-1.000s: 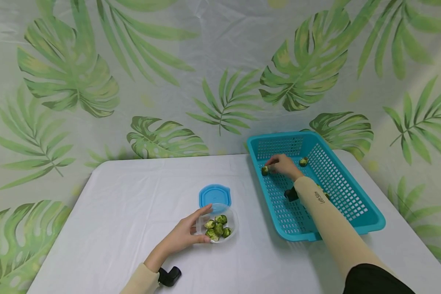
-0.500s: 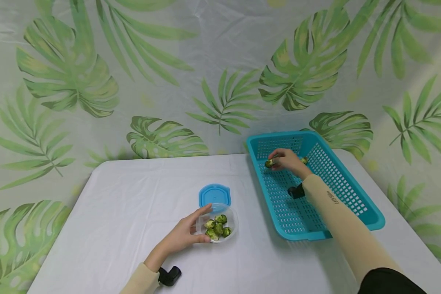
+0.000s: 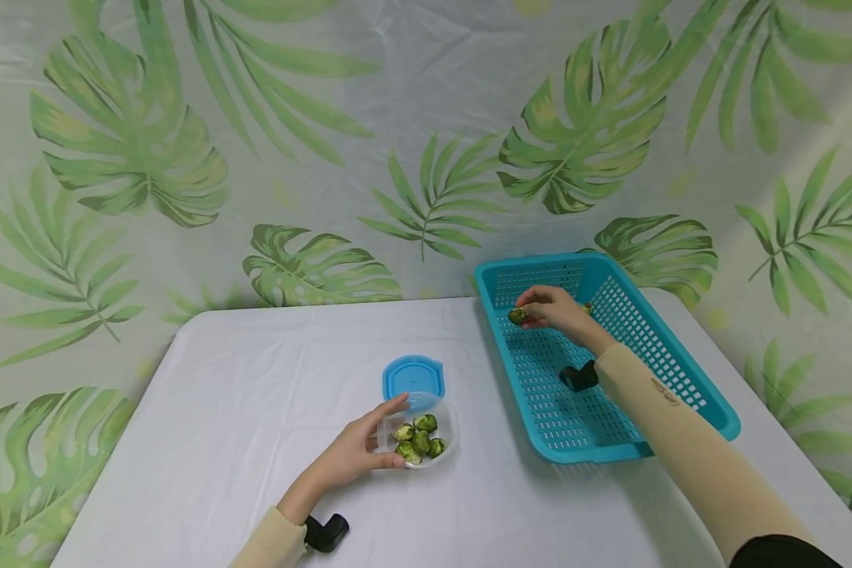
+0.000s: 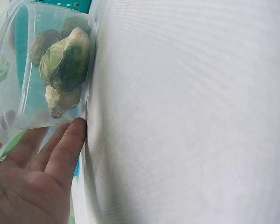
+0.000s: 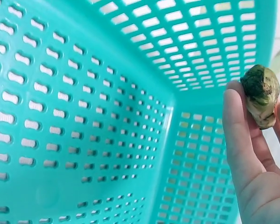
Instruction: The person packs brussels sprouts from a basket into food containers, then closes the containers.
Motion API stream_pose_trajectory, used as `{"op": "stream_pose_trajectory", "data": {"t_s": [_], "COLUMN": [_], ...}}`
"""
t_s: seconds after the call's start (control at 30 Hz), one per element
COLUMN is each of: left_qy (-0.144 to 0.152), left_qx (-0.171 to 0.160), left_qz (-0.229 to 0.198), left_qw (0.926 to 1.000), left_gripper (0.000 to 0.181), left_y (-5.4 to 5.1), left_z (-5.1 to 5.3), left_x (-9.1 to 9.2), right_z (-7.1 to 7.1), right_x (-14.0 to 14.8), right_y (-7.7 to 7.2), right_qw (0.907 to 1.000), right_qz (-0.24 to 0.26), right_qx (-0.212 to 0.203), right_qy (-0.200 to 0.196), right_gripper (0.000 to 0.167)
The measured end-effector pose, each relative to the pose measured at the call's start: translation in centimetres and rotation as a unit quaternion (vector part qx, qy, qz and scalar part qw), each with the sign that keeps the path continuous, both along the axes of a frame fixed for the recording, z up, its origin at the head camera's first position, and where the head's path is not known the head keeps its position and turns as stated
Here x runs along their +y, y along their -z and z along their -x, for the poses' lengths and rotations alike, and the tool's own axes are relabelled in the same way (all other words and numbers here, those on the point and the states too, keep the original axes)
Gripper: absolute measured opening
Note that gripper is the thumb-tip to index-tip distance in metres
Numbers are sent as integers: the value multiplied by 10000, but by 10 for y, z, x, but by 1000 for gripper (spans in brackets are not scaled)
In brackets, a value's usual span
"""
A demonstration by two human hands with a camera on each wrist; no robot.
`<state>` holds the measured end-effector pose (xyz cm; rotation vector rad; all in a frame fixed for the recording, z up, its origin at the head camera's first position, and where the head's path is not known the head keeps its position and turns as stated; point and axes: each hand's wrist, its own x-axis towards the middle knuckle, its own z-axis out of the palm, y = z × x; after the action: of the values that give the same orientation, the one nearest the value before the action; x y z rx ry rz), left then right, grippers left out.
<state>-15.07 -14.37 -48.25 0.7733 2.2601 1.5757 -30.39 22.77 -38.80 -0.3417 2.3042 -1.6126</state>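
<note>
My right hand (image 3: 554,312) pinches a Brussels sprout (image 5: 261,95) between thumb and fingers, above the floor of the turquoise basket (image 3: 532,430). In the right wrist view the sprout is raised off the basket's mesh. My left hand (image 3: 351,450) holds the side of a clear plastic container (image 4: 35,112), thumb on the near side and fingers on the far side. Several Brussels sprouts (image 4: 67,60) lie at the bottom of that container, which stands upright on the table. Another sprout (image 3: 587,308) shows partly in the basket, behind my right hand.
A blue lid (image 3: 413,375) lies on the white-clothed table (image 3: 277,355), just behind the container and partly seen through its rim. The basket's raised walls stand around my right hand. A leaf-print sheet (image 3: 312,158) hangs behind the table.
My right hand has lifted the sprout from the basket's left side, and the right forearm has shifted rightward. The left hand and the container stay in place.
</note>
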Motion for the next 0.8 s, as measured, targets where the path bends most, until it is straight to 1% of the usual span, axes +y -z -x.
{"op": "stream_pose_trajectory", "data": {"t_s": [0.3,0.53,0.8], "left_qy": [5,-12,-42], "left_qx": [64,115,75], "left_qz": [5,21,16], "left_qw": [10000,9999,10000], "left_gripper": [86,85,86], "left_y": [2,2,1], "left_z": [1,1,1], "left_x": [1,0,1], "right_z": [-9,-21,-31], "right_x": [4,1,-3], "right_y": [-2,-8,-13], "right_qw": [9995,9983,9978], "right_qz": [232,440,435], "right_qx": [72,71,89], "right_qy": [-226,-375,-487], "right_gripper": [28,28,23]}}
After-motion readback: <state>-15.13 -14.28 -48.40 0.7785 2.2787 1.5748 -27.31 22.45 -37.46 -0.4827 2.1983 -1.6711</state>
